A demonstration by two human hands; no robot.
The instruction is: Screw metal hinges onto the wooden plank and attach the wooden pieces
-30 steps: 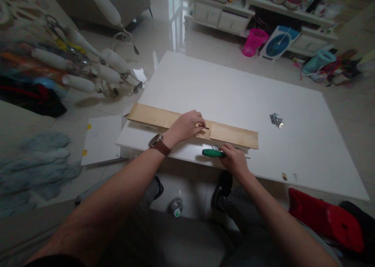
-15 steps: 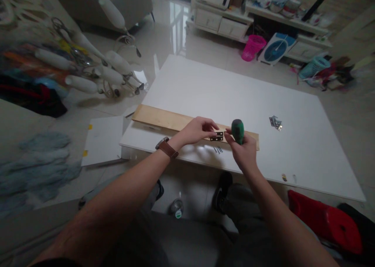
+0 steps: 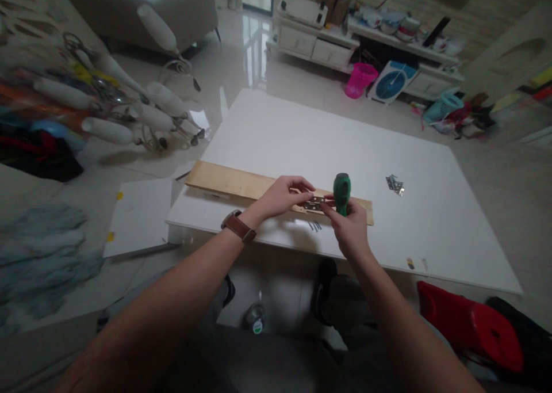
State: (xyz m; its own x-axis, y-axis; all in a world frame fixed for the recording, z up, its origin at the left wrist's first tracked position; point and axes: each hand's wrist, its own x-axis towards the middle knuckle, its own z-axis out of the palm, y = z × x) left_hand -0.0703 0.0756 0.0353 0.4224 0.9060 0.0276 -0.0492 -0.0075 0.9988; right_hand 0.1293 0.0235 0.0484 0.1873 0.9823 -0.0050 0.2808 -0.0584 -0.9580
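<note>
My left hand (image 3: 288, 196) pinches the left end of a metal hinge (image 3: 314, 203) at the wooden board (image 3: 228, 179). My right hand (image 3: 350, 220) is closed around a screwdriver (image 3: 342, 189) with a green and black handle, held upright; its shaft is hidden. The right thumb and fingertip also meet the hinge's right end. Several screws (image 3: 314, 226) lie on the white panel (image 3: 297, 122), just in front of the board. Farther right on the panel is a small pile of hinges and screws (image 3: 394, 184).
Near the panel's front edge lie a small yellow and black piece (image 3: 410, 263) and a screw-like piece (image 3: 425, 264). A red stool-like object (image 3: 470, 324) stands at the right. A round clear container (image 3: 256, 317) sits on the floor between my feet. White cabinets (image 3: 313, 45) line the back.
The view has shifted, so the scene sits a little farther left. My right fingertips have come in closer to the hinge, which now looks flatter on the board.
</note>
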